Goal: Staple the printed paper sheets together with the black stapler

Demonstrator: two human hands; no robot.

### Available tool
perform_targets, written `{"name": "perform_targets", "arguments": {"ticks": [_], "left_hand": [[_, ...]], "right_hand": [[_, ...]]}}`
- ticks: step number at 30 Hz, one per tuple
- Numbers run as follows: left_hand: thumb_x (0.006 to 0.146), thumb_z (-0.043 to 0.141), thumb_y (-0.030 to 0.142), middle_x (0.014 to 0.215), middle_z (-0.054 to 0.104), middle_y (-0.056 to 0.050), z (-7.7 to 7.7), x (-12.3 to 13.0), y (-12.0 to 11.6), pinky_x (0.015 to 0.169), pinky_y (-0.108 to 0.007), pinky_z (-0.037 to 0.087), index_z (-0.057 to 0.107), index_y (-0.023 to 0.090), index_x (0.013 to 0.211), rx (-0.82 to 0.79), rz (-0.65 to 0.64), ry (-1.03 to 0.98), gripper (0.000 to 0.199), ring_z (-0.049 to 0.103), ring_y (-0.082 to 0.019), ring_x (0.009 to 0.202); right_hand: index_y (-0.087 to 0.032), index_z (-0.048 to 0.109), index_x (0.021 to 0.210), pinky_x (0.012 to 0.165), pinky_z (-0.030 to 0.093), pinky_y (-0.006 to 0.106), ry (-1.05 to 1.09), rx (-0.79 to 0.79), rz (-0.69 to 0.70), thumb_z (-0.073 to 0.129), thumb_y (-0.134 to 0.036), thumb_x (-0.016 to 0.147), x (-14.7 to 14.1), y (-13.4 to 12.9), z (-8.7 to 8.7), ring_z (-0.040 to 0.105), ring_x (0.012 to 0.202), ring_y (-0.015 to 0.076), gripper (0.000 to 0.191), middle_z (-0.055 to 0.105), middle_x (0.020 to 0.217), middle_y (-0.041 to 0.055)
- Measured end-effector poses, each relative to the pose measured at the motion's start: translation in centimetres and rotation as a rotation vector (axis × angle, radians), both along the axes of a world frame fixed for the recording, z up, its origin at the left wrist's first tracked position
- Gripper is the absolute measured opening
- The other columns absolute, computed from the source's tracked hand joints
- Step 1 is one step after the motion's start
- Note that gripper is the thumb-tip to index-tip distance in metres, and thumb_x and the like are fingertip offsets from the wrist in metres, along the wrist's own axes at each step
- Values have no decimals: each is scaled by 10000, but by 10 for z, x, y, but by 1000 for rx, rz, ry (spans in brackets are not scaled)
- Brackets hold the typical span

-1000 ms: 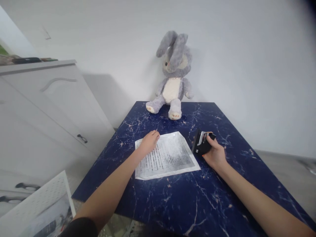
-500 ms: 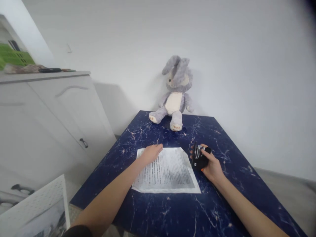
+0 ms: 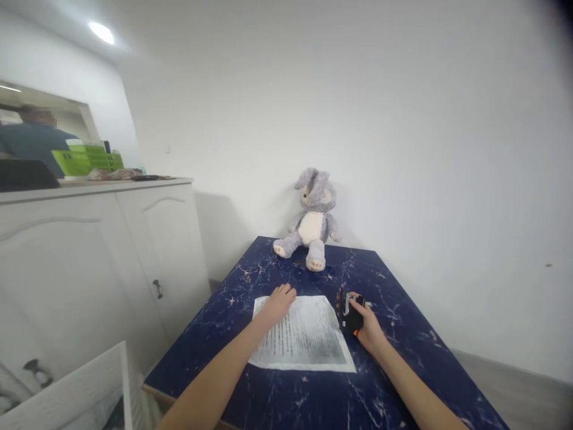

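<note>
A printed white sheet (image 3: pixel 308 340) lies on the dark blue marbled table (image 3: pixel 290 400). My left hand (image 3: pixel 280 301) rests flat on its upper left part, fingers stretched out, with nothing in it. Just off the sheet's right edge, my right hand (image 3: pixel 364 325) grips a black device with a silver metal part (image 3: pixel 351 313) and a bit of orange at its lower end; what it is exactly I cannot tell. The device's left side is close to the paper's upper right edge.
A grey plush rabbit (image 3: pixel 313 227) sits at the table's far edge against the wall. On the left stand white cabinets (image 3: pixel 165 257) with green baskets (image 3: pixel 85 160) on top. A person (image 3: pixel 36 140) is in the room beyond. A white-framed object (image 3: pixel 124 382) stands lower left.
The view has tilted up, so the table and rabbit appear lower and the person shows. My right hand has brought the black device nearer to the sheet. My left hand stays on the paper.
</note>
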State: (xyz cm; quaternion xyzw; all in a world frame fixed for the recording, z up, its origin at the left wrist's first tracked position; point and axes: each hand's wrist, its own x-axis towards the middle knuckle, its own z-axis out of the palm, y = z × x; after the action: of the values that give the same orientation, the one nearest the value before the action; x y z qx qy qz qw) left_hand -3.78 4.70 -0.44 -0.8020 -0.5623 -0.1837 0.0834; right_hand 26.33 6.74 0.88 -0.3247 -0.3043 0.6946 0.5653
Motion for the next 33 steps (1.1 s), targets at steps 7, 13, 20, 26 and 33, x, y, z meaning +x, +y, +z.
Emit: {"name": "perform_targets", "arguments": {"ticks": [7, 13, 20, 26, 33], "left_hand": [[1072, 397, 186, 1137, 633, -86, 2, 0, 1, 966, -383, 453, 602, 196, 1079, -25, -4, 28, 205, 603, -234, 1091], [1082, 373, 210, 1099, 691, -66, 4, -5, 2, 980, -376, 425, 609, 205, 1032, -73, -105, -141, 241, 633, -221, 1072], [1081, 366, 287, 1071, 733, -58, 11, -6, 7, 983, -387, 400, 613, 209, 1024, -115, -144, -245, 265, 665, -226, 1008], [1077, 338, 267, 1052, 738, -69, 14, -2, 7, 963, -402, 406, 619, 194, 1025, -163, -108, -170, 296, 666, -235, 950], [1028, 471, 239, 1216, 683, -73, 11, -7, 5, 1020, -409, 419, 643, 223, 1173, -156, -116, -185, 226, 579, -245, 1148]], "right_hand": [[-268, 623, 1059, 644, 634, 365, 11, -9, 29, 913, -290, 638, 2, 5, -6, 778, 792, 273, 511, 797, 927, 23], [-271, 596, 1067, 595, 615, 354, -11, 14, 20, 880, -308, 664, 0, 9, -9, 771, 752, 268, 494, 789, 883, 17], [-279, 562, 1041, 592, 606, 342, -61, 58, -13, 846, -341, 682, -1, 15, -10, 748, 707, 241, 463, 764, 831, -13], [-284, 557, 1054, 565, 591, 333, -83, 55, 4, 839, -346, 684, 0, 16, -12, 736, 685, 237, 470, 755, 827, -18], [-292, 572, 1114, 617, 584, 328, -172, 235, -26, 814, -373, 724, 1, 4, -2, 716, 712, 223, 466, 733, 868, -20]]}}
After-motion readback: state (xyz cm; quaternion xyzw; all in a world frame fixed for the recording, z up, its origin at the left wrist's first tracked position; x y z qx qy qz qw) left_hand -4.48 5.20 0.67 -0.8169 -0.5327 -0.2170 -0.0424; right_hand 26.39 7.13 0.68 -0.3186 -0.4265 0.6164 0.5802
